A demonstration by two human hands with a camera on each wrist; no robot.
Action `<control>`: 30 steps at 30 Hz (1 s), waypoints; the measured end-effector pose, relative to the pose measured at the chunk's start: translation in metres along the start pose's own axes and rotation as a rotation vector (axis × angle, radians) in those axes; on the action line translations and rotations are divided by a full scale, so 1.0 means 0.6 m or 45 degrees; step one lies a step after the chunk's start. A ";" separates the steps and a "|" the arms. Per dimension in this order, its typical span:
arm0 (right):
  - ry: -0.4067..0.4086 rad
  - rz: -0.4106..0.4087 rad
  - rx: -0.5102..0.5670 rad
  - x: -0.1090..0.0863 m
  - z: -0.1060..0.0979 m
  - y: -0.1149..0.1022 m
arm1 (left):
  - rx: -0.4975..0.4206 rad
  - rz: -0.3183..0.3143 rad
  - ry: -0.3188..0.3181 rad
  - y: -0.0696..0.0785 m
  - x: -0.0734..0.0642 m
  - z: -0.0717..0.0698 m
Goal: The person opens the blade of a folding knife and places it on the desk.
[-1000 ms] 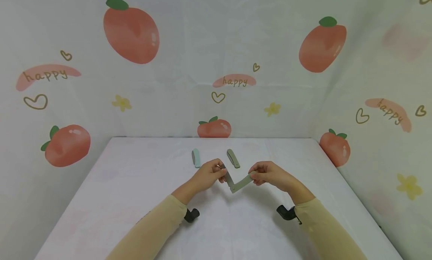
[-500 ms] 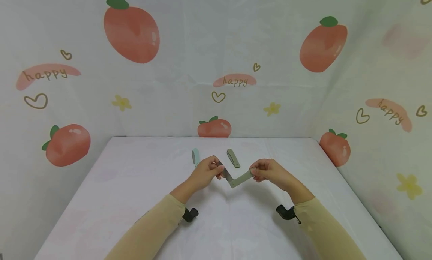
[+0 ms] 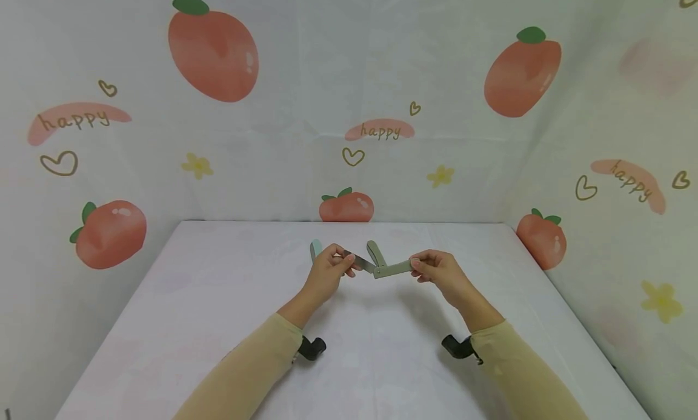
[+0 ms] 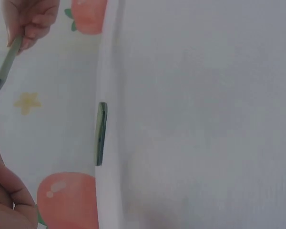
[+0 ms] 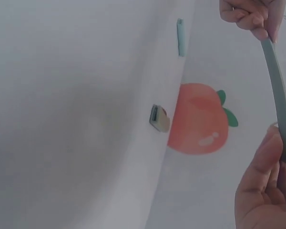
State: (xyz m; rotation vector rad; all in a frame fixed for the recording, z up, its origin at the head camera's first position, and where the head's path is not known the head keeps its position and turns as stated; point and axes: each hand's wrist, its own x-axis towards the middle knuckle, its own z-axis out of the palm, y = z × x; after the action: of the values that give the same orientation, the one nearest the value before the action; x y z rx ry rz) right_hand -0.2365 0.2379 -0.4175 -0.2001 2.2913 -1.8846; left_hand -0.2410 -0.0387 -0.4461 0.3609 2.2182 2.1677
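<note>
A folding knife with a grey-green handle is held above the table, its dark metal blade swung out at a wide angle. The left hand pinches the blade near its tip. On the other side, the right hand pinches the handle's far end between thumb and fingers. The right wrist view shows the handle running between both hands. In the left wrist view most of the left hand is cut off by the frame edge, and little of the blade shows.
Behind the held knife lies a folded olive-green knife, partly covered by it. A folded light-teal knife lies farther left, partly hidden by the left hand. The white table meets a fruit-printed cloth wall at its back.
Both hands have risen and moved farther back over the table with the knife. The angle between blade and handle has widened from a V to a flatter line.
</note>
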 end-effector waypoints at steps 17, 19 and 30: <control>0.262 0.042 0.272 0.011 0.026 0.005 | -0.206 -0.064 0.359 -0.004 0.006 0.036; 0.300 0.052 0.298 0.013 0.030 0.004 | -0.229 -0.078 0.388 -0.004 0.006 0.040; 0.391 0.083 0.392 0.020 0.046 0.009 | -0.383 -0.168 0.479 -0.001 -0.001 0.051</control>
State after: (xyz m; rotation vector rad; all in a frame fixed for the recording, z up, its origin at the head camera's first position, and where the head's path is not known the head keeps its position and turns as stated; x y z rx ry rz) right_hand -0.2422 0.2100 -0.4283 0.2163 2.1042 -2.3347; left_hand -0.2353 -0.0086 -0.4480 -0.2123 1.9424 2.6129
